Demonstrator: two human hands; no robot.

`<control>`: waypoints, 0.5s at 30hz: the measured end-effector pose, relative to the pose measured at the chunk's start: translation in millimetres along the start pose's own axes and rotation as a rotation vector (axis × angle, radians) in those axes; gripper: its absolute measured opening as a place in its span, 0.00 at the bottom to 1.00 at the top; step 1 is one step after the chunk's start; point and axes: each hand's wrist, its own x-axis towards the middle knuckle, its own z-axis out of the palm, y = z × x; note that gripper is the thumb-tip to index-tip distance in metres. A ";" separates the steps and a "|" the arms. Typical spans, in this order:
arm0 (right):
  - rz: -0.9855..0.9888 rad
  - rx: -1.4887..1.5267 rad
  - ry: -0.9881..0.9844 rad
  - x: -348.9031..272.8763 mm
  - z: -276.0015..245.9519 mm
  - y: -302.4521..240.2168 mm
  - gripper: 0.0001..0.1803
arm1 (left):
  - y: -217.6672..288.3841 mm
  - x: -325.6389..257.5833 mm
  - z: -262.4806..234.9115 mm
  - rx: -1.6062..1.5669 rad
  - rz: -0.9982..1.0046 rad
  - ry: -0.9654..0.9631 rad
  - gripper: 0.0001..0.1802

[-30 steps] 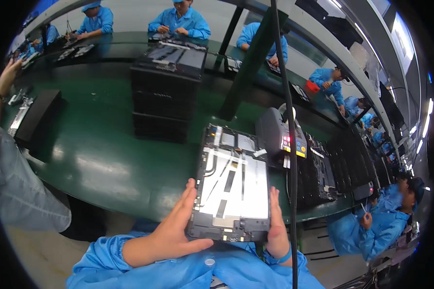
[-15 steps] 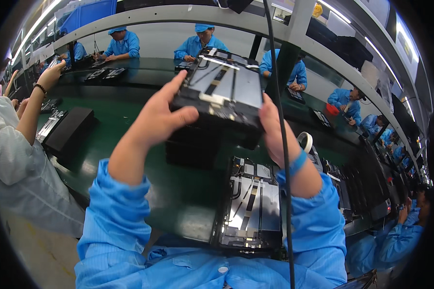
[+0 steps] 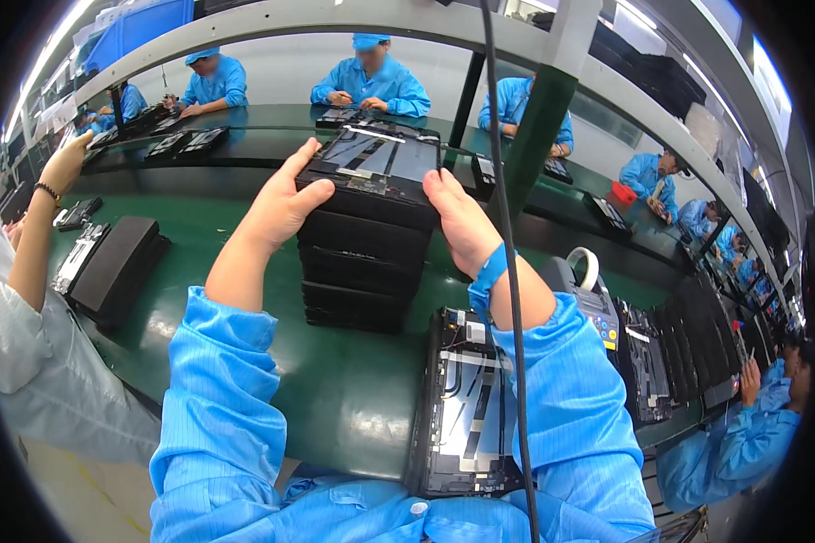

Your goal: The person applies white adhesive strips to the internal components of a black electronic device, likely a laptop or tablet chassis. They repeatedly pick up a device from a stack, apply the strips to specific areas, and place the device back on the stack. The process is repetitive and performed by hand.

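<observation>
My left hand (image 3: 281,210) and my right hand (image 3: 462,217) grip opposite sides of an opened tablet-like device (image 3: 398,159) in a black tray. Silver panels and dark strips show on its upper face. It sits at the top of a stack of black trays (image 3: 358,271) on the green bench. My left thumb presses the near left corner, and my right thumb lies along the right edge. Close to my body lies a second opened device (image 3: 466,412), partly covered by my right forearm and a hanging black cable (image 3: 507,199). A blue band (image 3: 489,274) circles my right wrist.
A grey machine with coloured buttons (image 3: 599,319) and a white ring stands right of my arm, beside a row of upright black trays (image 3: 688,339). At left, a person in white reaches past a black block-shaped stack (image 3: 118,271). People in blue work across the bench. A metal frame (image 3: 335,13) spans above.
The held device has come down and left in view, onto the tray stack, and lies flatter. Both hands moved with it and still grip its sides.
</observation>
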 end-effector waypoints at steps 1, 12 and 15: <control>0.003 -0.002 -0.059 1.7 -4.8 -2.0 0.46 | -0.1 0.5 -0.8 -0.004 0.002 0.006 0.39; -0.226 -0.329 0.138 -162.6 -89.2 -51.3 0.26 | 9.3 -68.0 15.8 0.798 0.396 0.272 0.36; -0.086 -0.105 0.448 -243.1 -110.6 -31.0 0.15 | 16.1 -108.1 40.7 0.680 0.474 0.231 0.34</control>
